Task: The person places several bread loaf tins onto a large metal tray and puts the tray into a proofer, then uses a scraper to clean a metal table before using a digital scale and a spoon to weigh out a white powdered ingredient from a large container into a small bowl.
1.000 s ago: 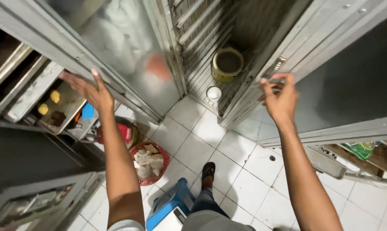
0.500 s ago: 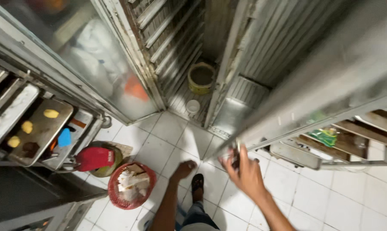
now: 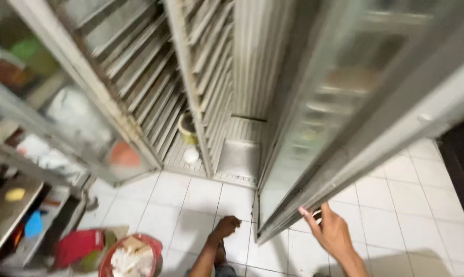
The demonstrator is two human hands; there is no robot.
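Tall metal rack cabinet with both glazed doors swung wide, seen from above.

Left to right: the left door (image 3: 83, 128) stands open beside a tray rack; the left hand (image 3: 227, 225) hangs low over the white floor tiles, fingers curled in, holding nothing visible; inside, a yellow-green tub (image 3: 187, 128) sits on the cabinet floor; the right hand (image 3: 330, 232), fingers loosely spread, touches the lower edge of the right door (image 3: 345, 128). Judged step: door handling; next calls for a firmer hold.
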